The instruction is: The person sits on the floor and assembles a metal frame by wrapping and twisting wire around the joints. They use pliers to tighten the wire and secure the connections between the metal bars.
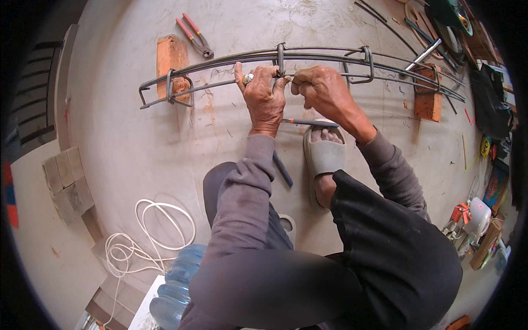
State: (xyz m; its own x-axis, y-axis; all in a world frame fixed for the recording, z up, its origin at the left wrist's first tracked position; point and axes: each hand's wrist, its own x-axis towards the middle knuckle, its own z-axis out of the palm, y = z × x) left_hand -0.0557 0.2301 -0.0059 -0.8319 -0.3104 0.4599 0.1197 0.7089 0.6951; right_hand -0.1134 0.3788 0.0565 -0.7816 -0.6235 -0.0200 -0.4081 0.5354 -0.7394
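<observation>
A long, narrow rebar cage (pixel 231 55) with rectangular stirrups lies across two orange bricks, before my hands. Bent around the middle of its bars is a stirrup (pixel 281 55). My left hand (pixel 263 99), with a ring on one finger, is closed at this stirrup's lower end, thumb and fingertips against the steel. Just to its right my right hand (pixel 324 91) pinches thumb and forefinger together; anything between them is too small to make out. Below the left wrist is a tool with dark blue handles (pixel 283 169), its head hidden; whether the hand touches it I cannot tell.
A left brick (pixel 171 55) and a right brick (pixel 428 104) support the cage. Red-handled pincers (pixel 195 37) lie beyond it. White cable (pixel 140 242) coils at lower left beside blue water bottles (pixel 179 286). My sandalled foot (pixel 325 148) is close below my hands; clutter lines the right side.
</observation>
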